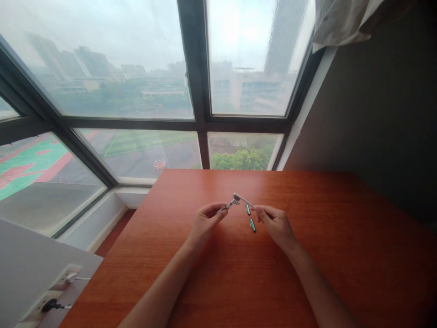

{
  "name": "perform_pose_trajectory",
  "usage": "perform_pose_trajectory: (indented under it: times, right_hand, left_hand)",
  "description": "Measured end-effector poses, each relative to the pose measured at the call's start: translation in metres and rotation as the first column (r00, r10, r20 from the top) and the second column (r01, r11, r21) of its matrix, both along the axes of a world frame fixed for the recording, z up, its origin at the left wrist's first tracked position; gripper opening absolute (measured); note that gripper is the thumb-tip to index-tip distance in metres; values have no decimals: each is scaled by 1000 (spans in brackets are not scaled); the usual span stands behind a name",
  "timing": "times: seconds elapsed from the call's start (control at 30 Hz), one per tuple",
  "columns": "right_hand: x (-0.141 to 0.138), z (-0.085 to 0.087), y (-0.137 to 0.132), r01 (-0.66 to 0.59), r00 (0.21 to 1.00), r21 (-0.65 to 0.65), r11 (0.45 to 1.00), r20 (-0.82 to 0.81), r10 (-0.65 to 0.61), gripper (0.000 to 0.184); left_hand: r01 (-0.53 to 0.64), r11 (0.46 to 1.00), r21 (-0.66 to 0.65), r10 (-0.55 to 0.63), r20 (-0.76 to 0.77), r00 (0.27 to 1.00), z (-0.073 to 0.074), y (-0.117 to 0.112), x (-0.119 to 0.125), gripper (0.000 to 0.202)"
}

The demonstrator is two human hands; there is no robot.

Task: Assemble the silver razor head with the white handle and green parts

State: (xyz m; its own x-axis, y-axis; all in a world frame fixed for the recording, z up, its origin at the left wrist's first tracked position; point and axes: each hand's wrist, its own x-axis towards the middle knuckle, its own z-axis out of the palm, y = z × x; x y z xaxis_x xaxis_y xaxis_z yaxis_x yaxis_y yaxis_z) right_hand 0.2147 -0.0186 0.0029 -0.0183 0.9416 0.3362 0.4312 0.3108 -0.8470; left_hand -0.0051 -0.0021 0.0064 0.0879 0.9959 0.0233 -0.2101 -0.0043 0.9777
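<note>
Pinched in the fingers of my left hand (205, 223) is a silver razor (231, 203), its head pointing up and to the right. My right hand (276, 224) grips the lower end of a slim pale stick (244, 200), shaped like a toothbrush. The stick's far end meets the razor head; contact details are too small to tell. Both are held above the table. Two green-and-black razor cartridges lie on the wood close to my right fingers: a farther cartridge (247, 209) and a nearer cartridge (252, 225).
The reddish-brown wooden table (218, 282) reaches to a dark window frame (201, 125). A dark wall (375, 114) rises on the right, with a pale curtain (344, 23) hanging above. At lower left, a black plug (51, 305) sits in a wall socket beside the table's edge.
</note>
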Motion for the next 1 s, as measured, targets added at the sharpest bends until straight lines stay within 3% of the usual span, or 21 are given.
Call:
perform_pose_trajectory:
  times: [0.3,0.6,0.77,1.0]
  right_hand:
    - [7,2,0,1,999,-5,1000,43,-1,41]
    - [15,11,1,-51,995,120,991,88,40,31]
    - [18,12,1,-29,998,123,992,53,23,27]
    - [19,12,0,-121,990,125,985,83,111,24]
  left_hand:
    - [-67,997,33,69,-59,996,-5,5,-6,27]
    - [114,993,37,-108,-143,984,1,1,-6,27]
    - [81,996,45,-73,-153,986,4,3,-10,28]
    - [94,994,48,-88,-130,988,4,3,-11,23]
